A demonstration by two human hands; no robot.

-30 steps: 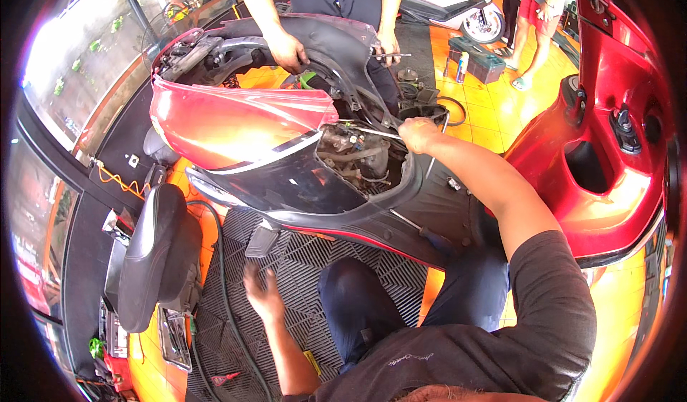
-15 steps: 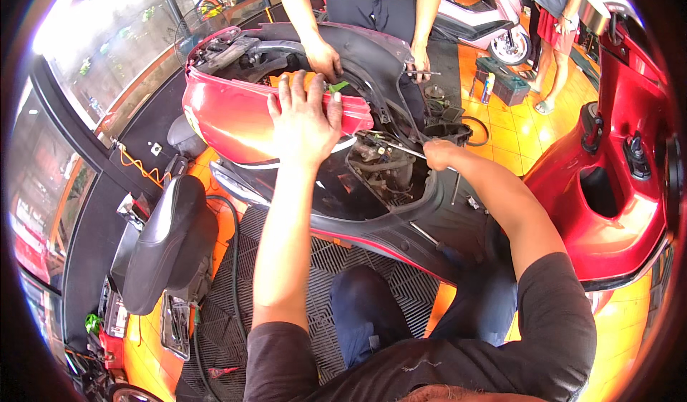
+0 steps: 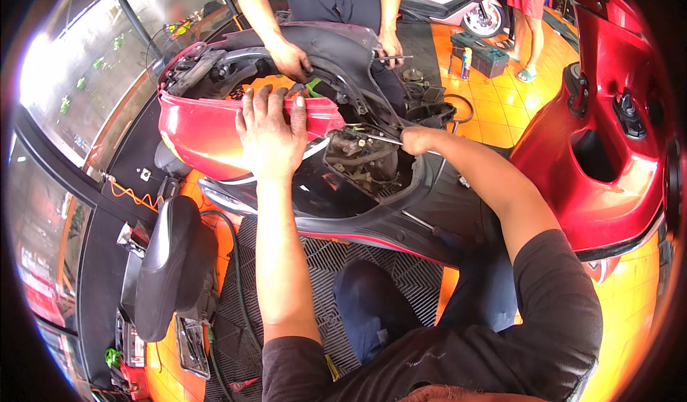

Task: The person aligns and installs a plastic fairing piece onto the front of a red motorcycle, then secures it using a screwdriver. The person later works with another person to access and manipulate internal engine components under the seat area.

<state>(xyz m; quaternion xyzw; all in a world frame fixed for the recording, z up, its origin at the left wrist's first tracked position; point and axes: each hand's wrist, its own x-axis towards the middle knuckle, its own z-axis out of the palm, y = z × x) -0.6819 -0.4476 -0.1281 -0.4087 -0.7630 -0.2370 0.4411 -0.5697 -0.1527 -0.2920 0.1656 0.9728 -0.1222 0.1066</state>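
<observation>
My left hand (image 3: 275, 133) lies with fingers apart on the upper edge of the red side panel (image 3: 193, 130) of a partly dismantled scooter. My right hand (image 3: 418, 141) is closed on a long metal tool (image 3: 376, 137), whose shaft points left over the open bay (image 3: 361, 166) with exposed mechanical parts; the handle is hidden in my fingers. A screwdriver (image 3: 433, 230) rests on the dark footboard (image 3: 458, 209) below. Across the scooter, another person's left hand (image 3: 290, 62) is at the inner frame and their right hand (image 3: 390, 50) is near the rear panel, by a thin metal rod.
A red scooter (image 3: 601, 187) stands close at the right. A detached black seat (image 3: 168, 266) and a hose (image 3: 236, 273) lie at the lower left. A toolbox (image 3: 486, 58), a white scooter (image 3: 451, 1) and another person's legs (image 3: 529, 44) are behind.
My left hand has come up from low beside the scooter onto the red panel, fingers spread. My right hand stays on the metal tool. The view has shifted slightly.
</observation>
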